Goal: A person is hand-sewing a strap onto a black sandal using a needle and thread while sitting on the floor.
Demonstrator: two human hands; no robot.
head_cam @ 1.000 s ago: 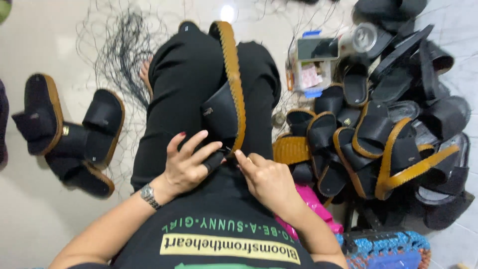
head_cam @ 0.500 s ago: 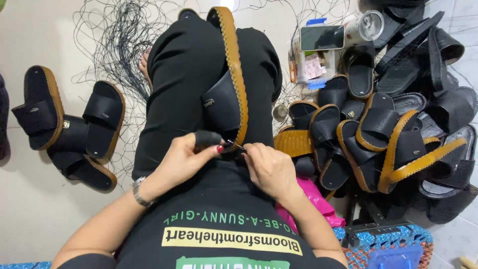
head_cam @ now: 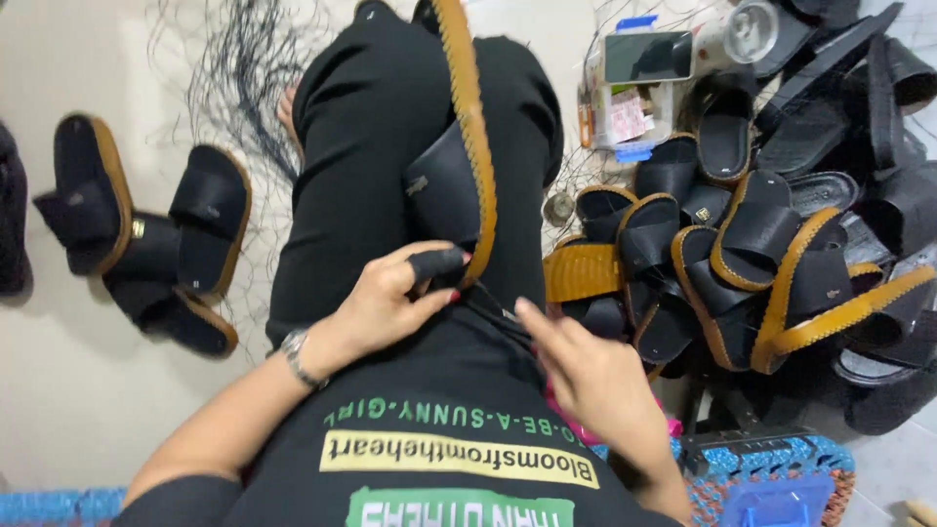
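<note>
Seated on the pale floor, the person's left hand clamps the black sandal mid-stitch while the right hand, fingers pinched together, must draw the thread taut.

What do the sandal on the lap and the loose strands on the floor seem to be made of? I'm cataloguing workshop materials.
Sandal: matte black strap, probably leather or a synthetic; tan sole edge looks stitched, showing regular notches. Strands: thin, dark, tangled, likely thread or cord. The left hand grips the sandal's end.

Black sandal with tan stitched edge on lap; left hand pinching its heel, right hand alongside; sandal pile right.
</note>
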